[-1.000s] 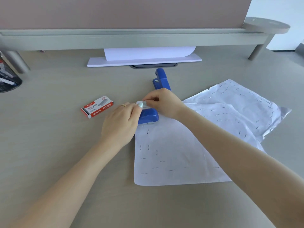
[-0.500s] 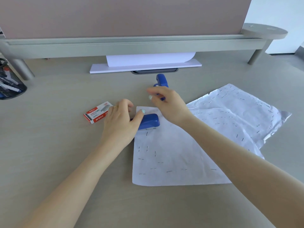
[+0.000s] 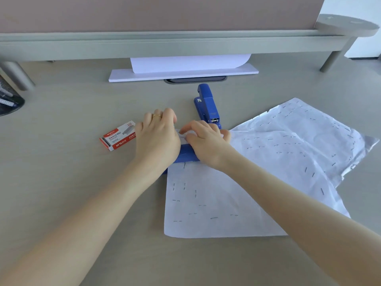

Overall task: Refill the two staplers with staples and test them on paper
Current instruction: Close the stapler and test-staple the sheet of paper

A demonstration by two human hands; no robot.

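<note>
While both hands pressed down on the near stapler (image 3: 186, 155) over the paper (image 3: 216, 199), the left hand (image 3: 157, 139) and right hand (image 3: 206, 144) had fingers curled flat on it; the second stapler (image 3: 207, 105) sat just behind.

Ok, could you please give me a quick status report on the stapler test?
Left hand and right hand both down on the near stapler. It sits over the paper edge. Second stapler idle behind; staple box left. Nothing in the way.

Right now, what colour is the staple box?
Red and white staple box, clearest in the head view.
</note>
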